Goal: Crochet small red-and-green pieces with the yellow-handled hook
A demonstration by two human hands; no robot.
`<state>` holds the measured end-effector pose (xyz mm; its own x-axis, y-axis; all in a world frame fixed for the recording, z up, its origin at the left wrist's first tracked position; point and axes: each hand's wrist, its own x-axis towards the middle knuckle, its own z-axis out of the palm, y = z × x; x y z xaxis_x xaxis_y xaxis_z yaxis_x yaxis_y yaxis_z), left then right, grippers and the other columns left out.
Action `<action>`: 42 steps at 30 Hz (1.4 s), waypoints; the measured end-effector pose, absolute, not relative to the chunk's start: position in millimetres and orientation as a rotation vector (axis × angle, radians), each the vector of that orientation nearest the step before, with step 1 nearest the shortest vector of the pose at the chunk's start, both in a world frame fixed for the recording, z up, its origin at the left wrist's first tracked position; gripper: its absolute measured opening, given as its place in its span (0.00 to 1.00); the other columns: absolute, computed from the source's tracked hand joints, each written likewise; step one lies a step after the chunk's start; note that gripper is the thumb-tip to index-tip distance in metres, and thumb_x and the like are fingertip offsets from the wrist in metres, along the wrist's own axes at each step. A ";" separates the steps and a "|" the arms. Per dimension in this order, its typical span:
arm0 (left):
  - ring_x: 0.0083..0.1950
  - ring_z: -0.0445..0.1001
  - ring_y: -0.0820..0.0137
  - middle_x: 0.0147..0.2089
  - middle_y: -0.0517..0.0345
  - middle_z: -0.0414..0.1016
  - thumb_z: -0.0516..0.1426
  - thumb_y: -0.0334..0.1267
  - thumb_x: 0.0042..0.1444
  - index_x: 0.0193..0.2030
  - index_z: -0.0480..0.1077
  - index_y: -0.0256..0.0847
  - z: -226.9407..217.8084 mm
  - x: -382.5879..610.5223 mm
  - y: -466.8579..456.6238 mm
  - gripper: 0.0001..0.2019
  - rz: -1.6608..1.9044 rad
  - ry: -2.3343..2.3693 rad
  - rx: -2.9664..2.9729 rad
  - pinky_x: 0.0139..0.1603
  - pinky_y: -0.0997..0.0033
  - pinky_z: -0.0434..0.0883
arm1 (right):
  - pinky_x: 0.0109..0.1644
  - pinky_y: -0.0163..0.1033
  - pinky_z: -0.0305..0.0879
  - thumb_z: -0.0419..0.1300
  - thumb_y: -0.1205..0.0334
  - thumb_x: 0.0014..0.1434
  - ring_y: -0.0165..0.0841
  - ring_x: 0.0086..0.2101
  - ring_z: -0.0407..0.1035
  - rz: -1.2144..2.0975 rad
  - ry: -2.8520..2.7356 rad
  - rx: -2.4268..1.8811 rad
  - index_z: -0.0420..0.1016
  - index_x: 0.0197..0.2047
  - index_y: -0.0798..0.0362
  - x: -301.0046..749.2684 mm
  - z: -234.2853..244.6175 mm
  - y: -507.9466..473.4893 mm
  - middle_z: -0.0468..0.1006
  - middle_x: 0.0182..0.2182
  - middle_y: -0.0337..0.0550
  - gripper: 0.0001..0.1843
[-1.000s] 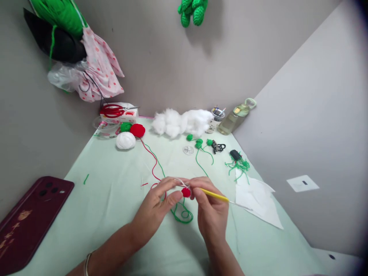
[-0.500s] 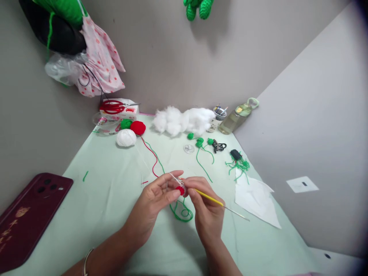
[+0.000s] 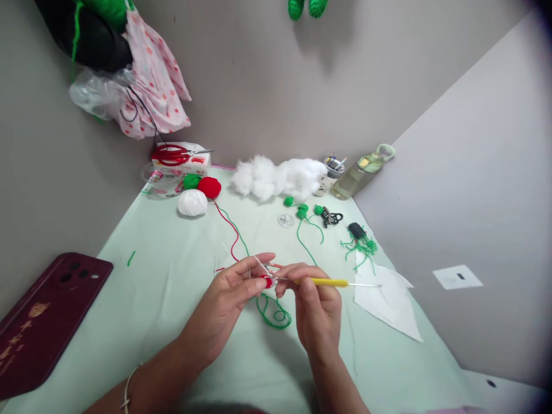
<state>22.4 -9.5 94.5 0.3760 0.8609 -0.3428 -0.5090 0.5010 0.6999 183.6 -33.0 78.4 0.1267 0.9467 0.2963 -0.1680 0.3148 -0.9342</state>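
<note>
Left hand (image 3: pixel 230 296) palm-up over the pale green table (image 3: pixel 164 299), fingertips pinched on a small red crocheted piece (image 3: pixel 268 281), right hand (image 3: pixel 317 307) closed around a slim yellow-handled crochet hook (image 3: pixel 321 282) lying level, its metal tip at the piece, looped green yarn (image 3: pixel 273 313) lying beneath

Pale green table (image 3: pixel 164 322), small red crochet piece (image 3: pixel 268 282) central.
Dark red phone (image 3: pixel 47 310) at 9 o'clock, white stuffing fluff (image 3: pixel 280 177) 12, white paper sheet (image 3: pixel 386 299) 3.

Way out left of your left hand (image 3: pixel 230 299), a maroon phone (image 3: pixel 47 316) lies back up. Straight beyond both hands, white stuffing (image 3: pixel 278 177) sits against the wall, with red scissors (image 3: pixel 172 154) on a box (image 3: pixel 192 168) left of it. Just right of your right hand (image 3: pixel 317 310) lies white paper (image 3: pixel 386 302). Past it are green yarn scraps (image 3: pixel 360 246) and a bottle (image 3: pixel 357 175).
</note>
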 end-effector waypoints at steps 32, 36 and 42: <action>0.33 0.63 0.75 0.33 0.64 0.74 0.72 0.38 0.56 0.60 0.80 0.47 91.3 21.6 -11.0 0.23 1.033 0.792 0.620 0.36 0.73 0.62 | 0.42 0.41 0.78 0.58 0.68 0.72 0.34 0.39 0.78 0.644 -1.427 -1.013 0.84 0.47 0.44 175.2 80.1 -30.3 0.85 0.40 0.42 0.13; 0.28 0.57 0.78 0.28 0.67 0.71 0.72 0.39 0.56 0.59 0.81 0.45 88.6 25.1 -12.2 0.23 0.999 0.796 0.548 0.37 0.74 0.63 | 0.47 0.45 0.78 0.61 0.75 0.66 0.38 0.45 0.80 0.277 -1.618 -1.048 0.83 0.56 0.41 174.2 72.7 -36.6 0.85 0.45 0.45 0.22; 0.25 0.45 0.79 0.18 0.75 0.52 0.72 0.36 0.54 0.53 0.84 0.36 86.8 19.0 -3.9 0.19 0.885 0.655 0.297 0.52 0.68 0.70 | 0.39 0.41 0.76 0.57 0.69 0.72 0.33 0.34 0.77 0.563 -1.402 -1.074 0.84 0.48 0.44 185.0 80.1 -32.7 0.83 0.37 0.42 0.15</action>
<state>19.0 -3.9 86.8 0.4569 0.7925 -0.4040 -0.6182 0.6095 0.4964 185.0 -32.7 80.1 0.1501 0.8521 0.5014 0.2688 0.4529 -0.8501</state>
